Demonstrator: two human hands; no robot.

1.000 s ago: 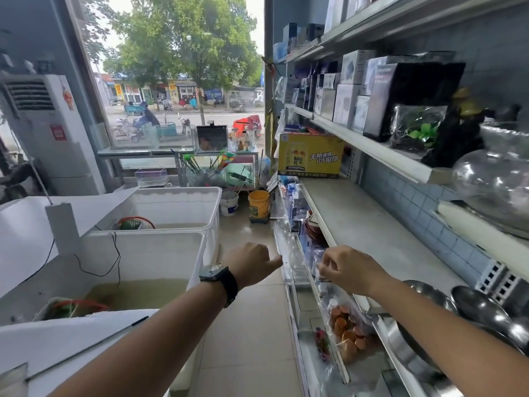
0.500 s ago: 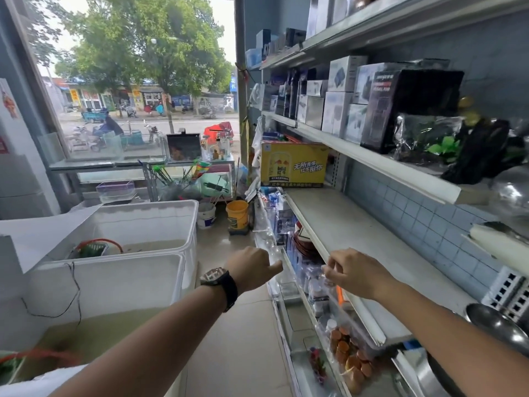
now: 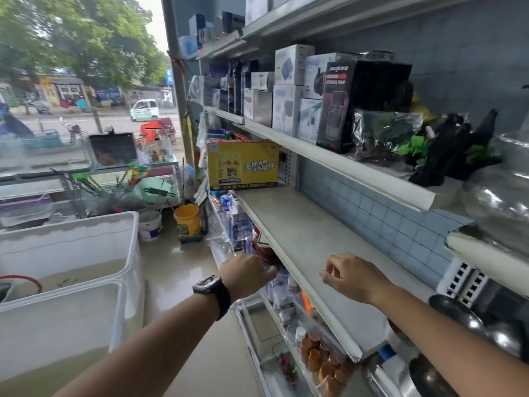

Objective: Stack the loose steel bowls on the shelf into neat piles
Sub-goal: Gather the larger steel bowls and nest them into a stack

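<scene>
Here, both hands are hovering with fingers curled inward, holding nothing: the right hand (image 3: 347, 277) over the shelf's (image 3: 315, 239) front edge, the left hand (image 3: 246, 275) just off it. The steel bowls (image 3: 458, 316) are sitting at its near end, beside the right forearm.

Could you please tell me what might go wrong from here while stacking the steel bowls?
1. The steel bowls lie close beside the right forearm; a careless swing could knock them off.
2. The shelf's front lip looks chipped at its corner and might scratch the arm.
3. A glass bowl sits just above them; lifting bowls high could strike it.
</scene>
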